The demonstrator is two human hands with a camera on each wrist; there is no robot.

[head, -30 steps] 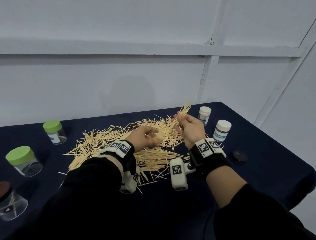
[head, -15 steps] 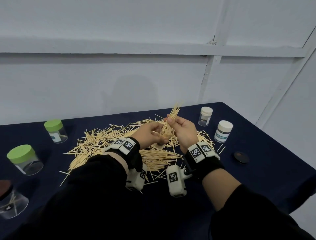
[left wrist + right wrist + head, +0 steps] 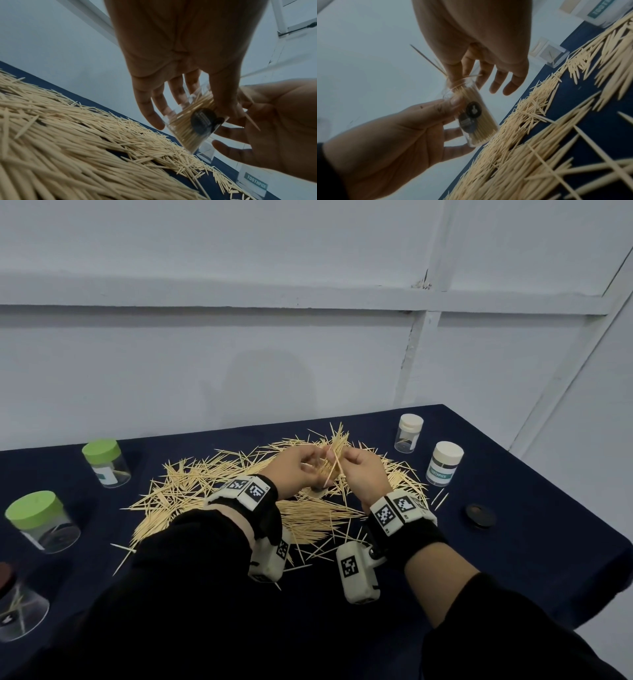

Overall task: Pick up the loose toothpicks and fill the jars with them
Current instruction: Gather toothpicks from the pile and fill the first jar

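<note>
The person's left hand point(image 3: 297, 470) is gripping a small clear jar point(image 3: 475, 117) above the middle of the table point(image 3: 534, 549), thumb on one side and fingers behind. The jar is tipped a little, its open mouth turned toward the other hand, probably so sticks can slide in without catching the rim. It is already packed nearly full of toothpicks standing on end.

The right hand point(image 3: 363, 474) is pinching a bundle of toothpicks point(image 3: 337, 448) between thumb and first fingers at the jar's mouth, its outer fingers spreading loose. The bundle is fanning out above the grip, so I judge not all of it is going in cleanly; one stick is jutting down beside the jar.

Below both hands the loose toothpick pile point(image 3: 219, 484) is sprawling across the centre of the table, most of it left to gather. Two green-lidded jars point(image 3: 102, 462) are standing near the left edge, two white-lidded jars point(image 3: 445, 463) toward the far right corner, all capped. A dark lid point(image 3: 480, 515) is lying near the right edge, likely belonging to the jar in hand.
</note>
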